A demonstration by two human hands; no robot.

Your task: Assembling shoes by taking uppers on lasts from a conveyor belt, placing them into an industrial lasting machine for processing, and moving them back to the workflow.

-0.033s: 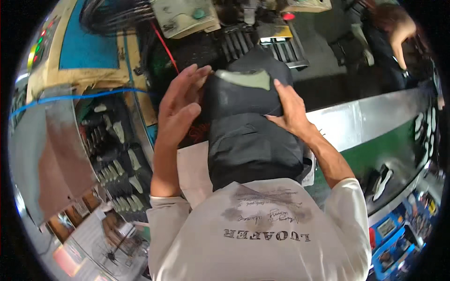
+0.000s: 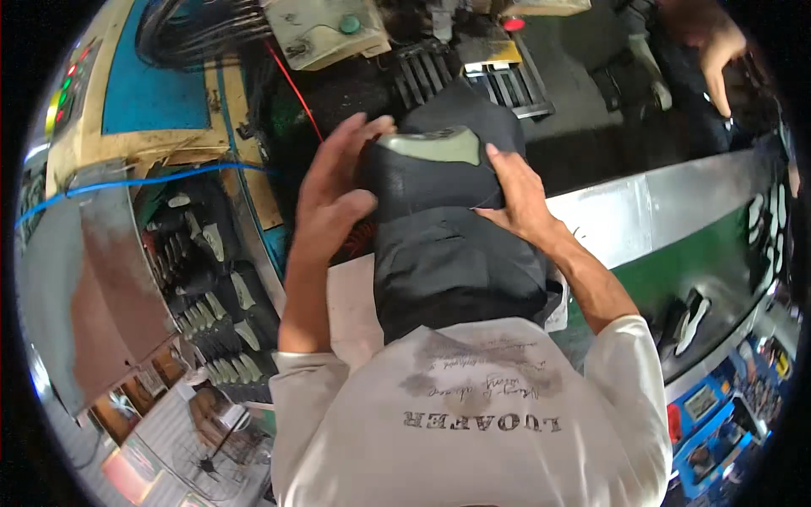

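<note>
Far L of the pale green sole, 1 blue cord runs across; below it, dark shoes w/ pale soles sit in rows, too small & packed to count. Just L of the sole, the L hand points up, a bit blurry, thumb held apart from the fingers; can't tell if the tips touch it. Btwn the 2 hands is that 1 sole; the black part round it melts into the black clothes, so its edge is hard to see. Above & R of the sole: 1 red button. Just R of the sole, the R hand leans up & L, finger & thumb spread; can't tell if they're clamped on it, b/c some fingers are hidden. Farther R & lower: 1 shoe w/ a white sole. Farthest R & higher: part of 1 other person, dim & cut off.
</note>
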